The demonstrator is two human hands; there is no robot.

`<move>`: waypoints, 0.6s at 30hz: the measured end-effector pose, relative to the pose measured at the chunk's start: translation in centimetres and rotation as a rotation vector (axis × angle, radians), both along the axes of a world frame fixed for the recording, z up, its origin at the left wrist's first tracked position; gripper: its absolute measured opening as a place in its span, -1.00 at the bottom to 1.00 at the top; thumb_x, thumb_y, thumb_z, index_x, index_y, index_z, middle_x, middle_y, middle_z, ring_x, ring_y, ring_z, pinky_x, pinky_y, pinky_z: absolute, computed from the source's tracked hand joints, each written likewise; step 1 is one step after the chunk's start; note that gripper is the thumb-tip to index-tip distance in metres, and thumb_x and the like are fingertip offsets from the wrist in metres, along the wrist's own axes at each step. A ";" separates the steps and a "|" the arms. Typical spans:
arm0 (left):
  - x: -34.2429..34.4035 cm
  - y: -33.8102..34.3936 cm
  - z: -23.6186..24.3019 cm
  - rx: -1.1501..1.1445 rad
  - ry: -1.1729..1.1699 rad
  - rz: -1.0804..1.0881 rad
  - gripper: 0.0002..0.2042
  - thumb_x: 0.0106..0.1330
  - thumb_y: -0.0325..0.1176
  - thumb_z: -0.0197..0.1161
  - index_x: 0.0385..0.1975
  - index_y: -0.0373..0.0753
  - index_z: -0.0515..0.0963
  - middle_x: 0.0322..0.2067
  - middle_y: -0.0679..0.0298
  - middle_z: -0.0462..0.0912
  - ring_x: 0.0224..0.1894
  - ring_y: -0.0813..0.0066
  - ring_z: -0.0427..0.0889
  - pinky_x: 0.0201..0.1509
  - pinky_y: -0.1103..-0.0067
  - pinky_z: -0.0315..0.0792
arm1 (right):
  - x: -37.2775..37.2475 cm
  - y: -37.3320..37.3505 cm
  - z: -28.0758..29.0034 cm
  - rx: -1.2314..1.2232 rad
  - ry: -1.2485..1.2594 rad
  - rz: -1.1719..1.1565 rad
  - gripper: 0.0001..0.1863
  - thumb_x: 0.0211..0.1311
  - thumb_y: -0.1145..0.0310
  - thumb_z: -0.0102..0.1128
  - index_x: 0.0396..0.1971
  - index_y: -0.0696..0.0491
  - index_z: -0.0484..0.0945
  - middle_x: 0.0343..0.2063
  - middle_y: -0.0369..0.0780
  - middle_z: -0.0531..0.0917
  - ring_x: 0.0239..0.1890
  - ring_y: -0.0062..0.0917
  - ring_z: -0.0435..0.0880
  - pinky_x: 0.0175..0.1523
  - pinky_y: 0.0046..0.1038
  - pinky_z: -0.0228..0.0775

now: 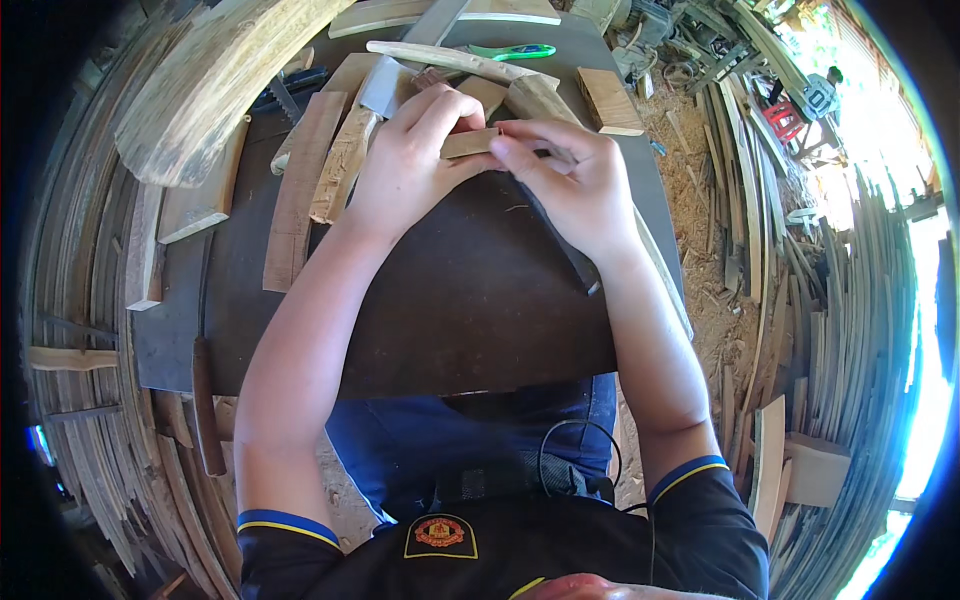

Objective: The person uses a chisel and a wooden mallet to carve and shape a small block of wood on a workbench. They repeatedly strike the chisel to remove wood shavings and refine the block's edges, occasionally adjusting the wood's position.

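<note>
Both my hands meet over the far part of a dark table (460, 320). My left hand (410, 165) closes around a small light-brown piece of wood (468, 144), its fingers curled over the far side. My right hand (575, 185) pinches at the right end of the same piece with thumb and forefinger. A long dark strip (560, 245) lies on the table below my right hand. Beyond my hands rest a curved pale wooden stick (450, 58) and a green-handled tool (515, 51). A grey metal blade-like piece (386, 87) is beside my left knuckles.
Wooden boards (303, 190) lie left of my forearm, and a large thick plank (220, 90) rises at the far left. A wooden-handled tool (205, 400) overhangs the table's left edge. Timber stacks (850, 330) stand right; a person (822, 95) is at the far right.
</note>
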State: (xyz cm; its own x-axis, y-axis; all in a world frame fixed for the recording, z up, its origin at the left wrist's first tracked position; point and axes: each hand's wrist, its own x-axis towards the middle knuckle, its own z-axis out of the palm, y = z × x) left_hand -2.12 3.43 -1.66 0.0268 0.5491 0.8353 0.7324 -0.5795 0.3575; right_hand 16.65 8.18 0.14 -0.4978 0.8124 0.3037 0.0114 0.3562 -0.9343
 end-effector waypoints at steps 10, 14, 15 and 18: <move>-0.6 0.2 -0.4 -0.010 0.097 -0.003 -0.63 0.05 -0.33 0.59 -0.32 -0.21 0.46 -0.41 0.28 0.56 -0.36 0.27 0.61 -0.28 0.40 0.51 | 0.5 1.7 -0.4 -0.432 0.084 0.197 -0.63 0.35 0.39 0.39 0.02 0.34 0.65 -0.09 -0.04 0.74 -0.11 -0.44 0.78 0.09 -0.46 0.68; -0.7 0.0 -0.4 -0.069 0.110 0.007 -0.64 0.06 -0.34 0.56 -0.31 -0.20 0.46 -0.39 0.27 0.56 -0.33 0.24 0.62 -0.25 0.39 0.51 | 0.3 1.8 -0.8 -0.444 0.122 0.200 -0.64 0.37 0.40 0.36 0.02 0.37 0.64 -0.09 -0.03 0.74 -0.11 -0.42 0.78 0.10 -0.44 0.69; -0.7 -0.1 -0.4 -0.072 0.119 0.010 -0.64 0.06 -0.35 0.56 -0.30 -0.20 0.46 -0.38 0.27 0.56 -0.32 0.23 0.62 -0.25 0.39 0.51 | 0.2 1.7 -0.9 -0.445 0.128 0.194 -0.65 0.38 0.41 0.35 0.01 0.38 0.64 -0.09 -0.02 0.74 -0.10 -0.41 0.78 0.10 -0.43 0.69; -0.6 -0.1 -0.4 -0.074 0.147 0.036 -0.64 0.05 -0.39 0.57 -0.30 -0.21 0.46 -0.37 0.28 0.57 -0.31 0.26 0.64 -0.24 0.41 0.52 | -0.1 1.6 -1.5 -0.377 0.094 0.129 -0.69 0.40 0.42 0.32 -0.05 0.37 0.65 -0.14 -0.04 0.75 -0.14 -0.43 0.79 0.06 -0.46 0.69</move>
